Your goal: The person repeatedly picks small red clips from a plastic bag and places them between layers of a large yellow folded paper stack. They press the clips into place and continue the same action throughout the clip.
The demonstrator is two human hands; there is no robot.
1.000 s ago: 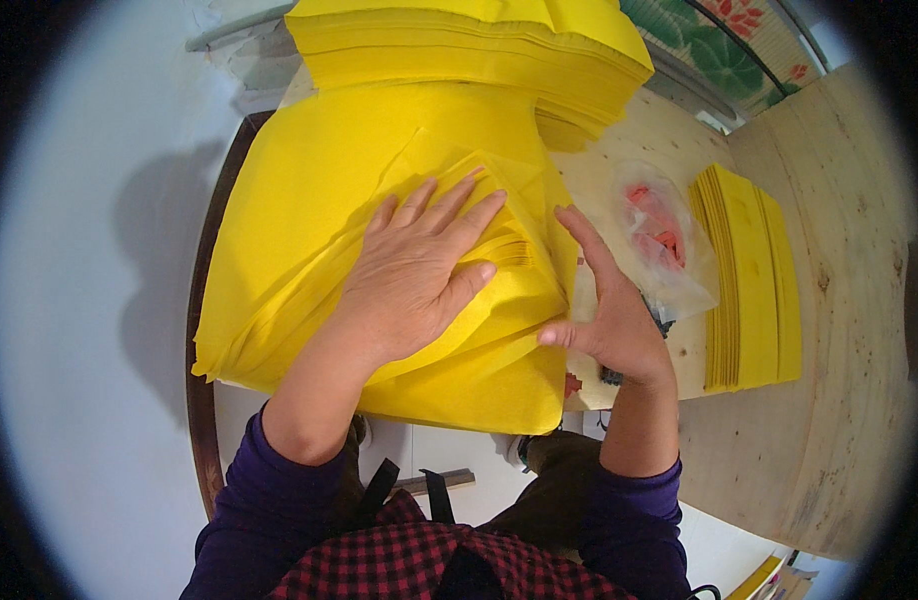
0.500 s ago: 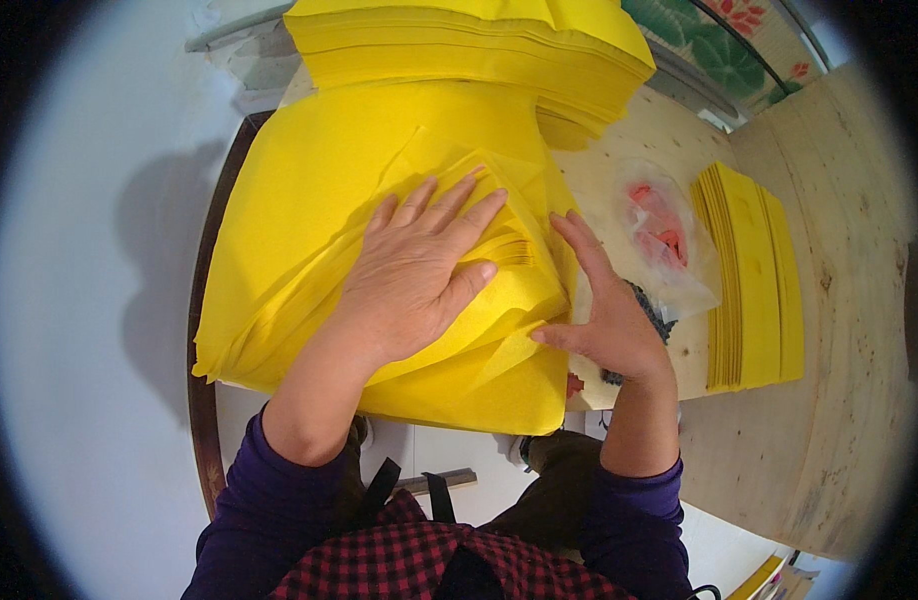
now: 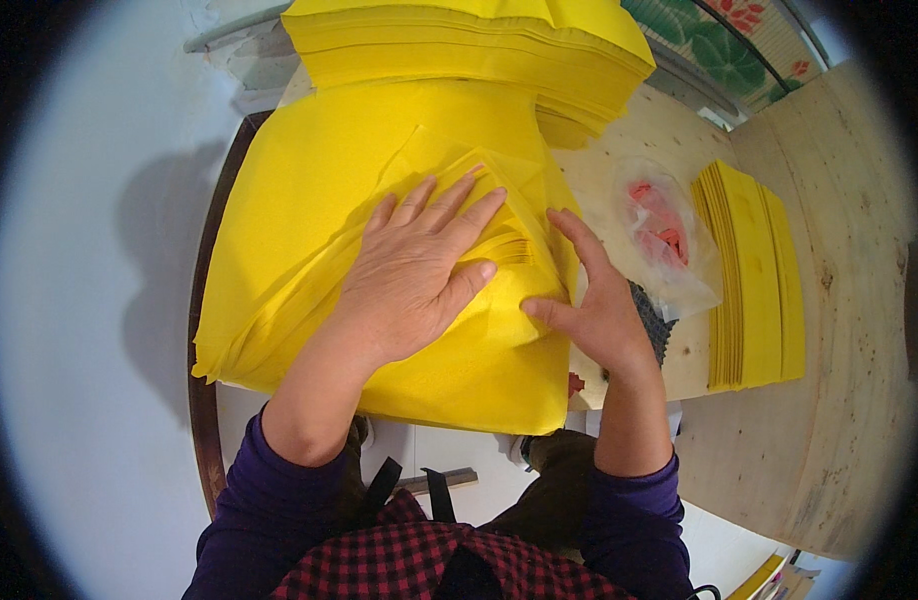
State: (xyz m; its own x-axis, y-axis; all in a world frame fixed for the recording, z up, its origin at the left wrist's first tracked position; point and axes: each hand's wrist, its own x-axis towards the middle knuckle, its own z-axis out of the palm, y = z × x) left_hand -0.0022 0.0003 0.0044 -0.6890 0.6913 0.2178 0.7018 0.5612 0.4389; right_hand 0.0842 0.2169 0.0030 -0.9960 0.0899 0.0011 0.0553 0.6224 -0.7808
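Observation:
Thin yellow fabric-like sheets (image 3: 459, 385) are spread over the table in front of me, with a folded bundle of the same material on top. My left hand (image 3: 411, 275) lies flat across that bundle, fingers stretched toward the far right and thumb apart. At the bundle's right edge is my right hand (image 3: 601, 300), its thumb and fingers spread apart, the thumb against the yellow material. Beneath my left palm, part of the bundle is hidden; several layered fold edges (image 3: 519, 252) show beside the thumb.
A tall yellow stack (image 3: 469, 55) stands at the far side. On the right are a clear plastic bag (image 3: 669, 235) with red pieces inside, a dark grey cloth (image 3: 651, 318) and another stack of folded yellow pieces (image 3: 754, 280). A wooden panel (image 3: 849, 300) borders the right.
My right hand has moved slightly up and left, and the loose yellow flap near its thumb now lies flatter. My left hand has stayed in place.

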